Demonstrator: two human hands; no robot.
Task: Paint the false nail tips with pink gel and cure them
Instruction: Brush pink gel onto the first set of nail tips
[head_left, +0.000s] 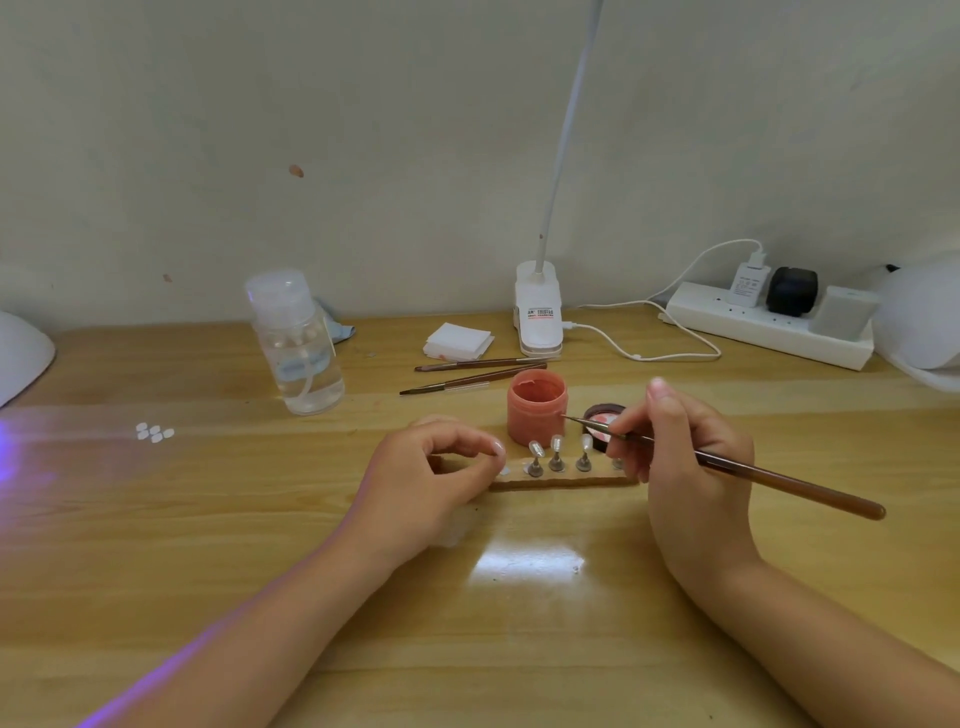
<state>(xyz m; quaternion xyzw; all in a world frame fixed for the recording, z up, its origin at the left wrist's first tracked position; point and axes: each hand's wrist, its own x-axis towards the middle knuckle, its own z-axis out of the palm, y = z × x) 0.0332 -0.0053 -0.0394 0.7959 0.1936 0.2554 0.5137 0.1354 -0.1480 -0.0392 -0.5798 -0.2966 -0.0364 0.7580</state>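
Your surface (208, 519) is yellow-brown wood grain with a violet glow at its left edge. The gel jar (536, 410) is salmon pink. The brush (753, 470) has a reddish-brown handle. Nail tips (557, 443) read pale, pearly. Power strip (769, 332) and lamp clip (538, 312) are white.

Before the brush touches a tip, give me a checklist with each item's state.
1. Brush held in the right hand: ok.
2. Bristles loaded with pink gel: cannot tell, the point is too fine to see.
3. Gel pot open beside the brush point: ok.
4. Tips upright on their stands on the strip: ok for the three in view; a fourth is half hidden by the right hand.
5. Left hand steadying the strip's left end: ok, fingers rest there.
6. Tips unpainted so far: ok, they look clear.
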